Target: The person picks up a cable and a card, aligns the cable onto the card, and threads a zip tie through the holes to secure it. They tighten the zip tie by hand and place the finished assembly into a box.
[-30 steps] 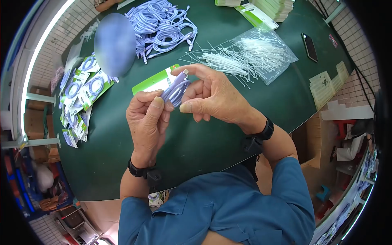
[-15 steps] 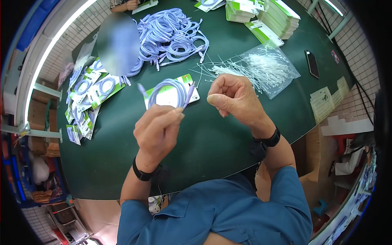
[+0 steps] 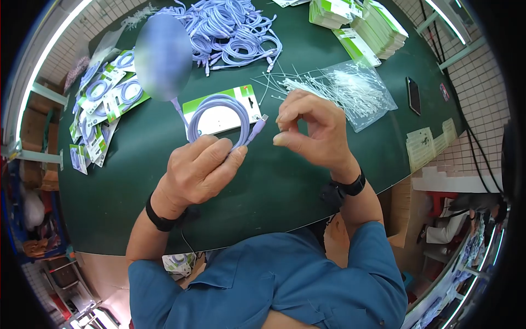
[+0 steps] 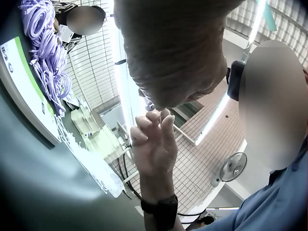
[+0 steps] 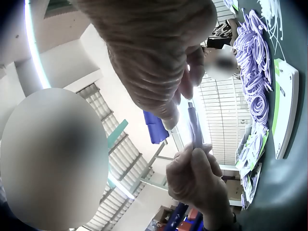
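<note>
In the head view, the left hand [image 3: 201,169] pinches the bottom of a round lilac cable coil [image 3: 245,122], whose plug end sticks out to the right. Behind the coil lies a green-and-white card [image 3: 219,125] on the table. To the right of the plug, apart from it, the right hand [image 3: 318,129] is raised with loosely bent fingers, thumb and index finger separated, nothing visible between them. The right wrist view shows the left hand [image 5: 197,178] with the cable's plug end [image 5: 193,122] above its fingertips. The left wrist view shows the right hand [image 4: 156,144] with bent fingers.
Loose lilac cables [image 3: 230,33] are heaped at the back. Carded cables [image 3: 98,104] lie at the left. White ties [image 3: 350,90] spill from a clear bag at the right, near a phone [image 3: 413,96] and stacked cards [image 3: 378,27].
The hands were together at a bunched cable a second ago. They have separated, and the cable is a wide ring in the left hand. The right thumb and index finger have since spread apart.
</note>
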Tool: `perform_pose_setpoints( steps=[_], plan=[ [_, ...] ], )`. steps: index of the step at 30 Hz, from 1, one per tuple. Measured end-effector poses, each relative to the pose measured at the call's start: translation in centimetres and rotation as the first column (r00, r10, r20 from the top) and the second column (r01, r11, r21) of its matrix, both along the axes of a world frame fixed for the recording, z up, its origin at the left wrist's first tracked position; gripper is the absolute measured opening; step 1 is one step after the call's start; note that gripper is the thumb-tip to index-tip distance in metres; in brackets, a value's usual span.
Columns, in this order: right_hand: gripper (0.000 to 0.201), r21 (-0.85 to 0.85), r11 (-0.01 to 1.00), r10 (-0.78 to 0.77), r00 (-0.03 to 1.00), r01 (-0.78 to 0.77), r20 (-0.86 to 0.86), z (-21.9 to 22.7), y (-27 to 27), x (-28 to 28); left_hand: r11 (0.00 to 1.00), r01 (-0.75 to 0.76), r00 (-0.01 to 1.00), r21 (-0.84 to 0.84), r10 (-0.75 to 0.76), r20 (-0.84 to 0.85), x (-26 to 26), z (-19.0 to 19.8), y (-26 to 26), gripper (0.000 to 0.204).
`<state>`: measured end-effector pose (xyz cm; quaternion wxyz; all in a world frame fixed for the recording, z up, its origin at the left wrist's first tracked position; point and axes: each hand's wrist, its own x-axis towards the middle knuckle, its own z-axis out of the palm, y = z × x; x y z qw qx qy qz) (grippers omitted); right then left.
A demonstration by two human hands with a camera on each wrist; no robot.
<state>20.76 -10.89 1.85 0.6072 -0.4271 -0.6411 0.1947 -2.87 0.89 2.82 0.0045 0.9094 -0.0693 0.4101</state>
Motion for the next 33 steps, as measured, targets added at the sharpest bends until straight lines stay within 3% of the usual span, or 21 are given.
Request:
perform_pose_setpoints(
  steps=[1, 2, 3, 5, 6, 9, 13, 18, 21, 26, 29, 30, 33],
  plan=[
    [0.025, 0.134, 0.990, -0.065, 0.985, 0.043, 0.161, 0.2, 0.2, -0.2, 1.000, 0.004, 1.000, 0.015, -0.004, -0.018, -0.1, 0.1, 0.0, 0.033],
    [0.025, 0.131, 0.991, -0.058, 0.985, 0.036, 0.164, 0.4, 0.4, -0.5, 0.999, 0.010, 0.999, 0.031, -0.009, -0.036, -0.1, 0.0, 0.1, 0.031],
    [0.027, 0.194, 0.980, -0.118, 0.934, 0.054, 0.337, 0.6, 0.5, -1.1, 1.000, 0.003, 0.999, 0.028, -0.002, -0.033, -0.1, 0.0, 0.1, 0.031],
    [0.034, 0.328, 0.943, -0.257, 0.737, 0.051, 0.625, 0.8, 0.7, -2.1, 0.999, 0.004, 0.998, 0.038, -0.001, -0.067, -0.1, -0.1, 0.1, 0.029],
    [0.034, 0.327, 0.944, -0.254, 0.739, 0.048, 0.624, 0.8, 0.6, -2.6, 0.999, 0.007, 0.996, 0.044, -0.003, -0.087, -0.2, -0.1, 0.1, 0.028],
    [0.030, 0.277, 0.943, -0.332, 0.570, 0.185, 0.752, 0.6, 0.3, -3.9, 0.998, 0.014, 0.994, 0.056, -0.008, -0.104, -0.3, -0.2, 0.2, 0.026],
    [0.024, 0.106, 0.976, -0.190, 0.516, 0.188, 0.835, -1.0, 0.6, -4.5, 0.997, 0.025, 0.986, 0.067, -0.013, -0.167, -0.3, -1.2, -0.1, 0.025],
    [0.021, 0.136, 0.982, -0.187, 0.537, 0.134, 0.822, -1.3, 1.1, -3.6, 0.998, -0.018, 0.955, 0.058, 0.034, -0.294, -0.9, -1.4, -0.2, 0.025],
    [0.022, -0.058, 0.991, -0.007, 0.485, 0.119, 0.875, -1.2, 1.0, -2.9, 1.000, -0.022, 0.956, 0.011, 0.024, -0.294, -1.1, -1.3, 0.3, 0.027],
    [0.025, -0.121, 0.983, 0.035, 0.509, 0.138, 0.860, -1.9, 1.1, -2.4, 0.997, 0.007, 0.970, -0.081, -0.026, -0.240, -0.5, -2.1, 1.0, 0.030],
    [0.026, -0.172, 0.984, 0.079, 0.752, 0.047, 0.654, -2.7, 1.3, -2.4, 0.995, 0.034, 0.962, -0.096, -0.059, -0.265, -0.3, -1.9, 1.5, 0.030],
    [0.026, -0.175, 0.983, 0.082, 0.750, 0.046, 0.656, -2.4, 1.1, -2.4, 0.993, 0.046, 0.957, -0.107, -0.075, -0.281, -0.3, -1.9, 1.5, 0.030],
    [0.023, -0.427, 0.904, 0.195, 0.916, -0.028, 0.352, -1.0, 0.6, -2.4, 0.991, 0.066, 0.956, -0.114, -0.095, -0.276, -0.5, -2.0, 1.8, 0.028]
  ],
)
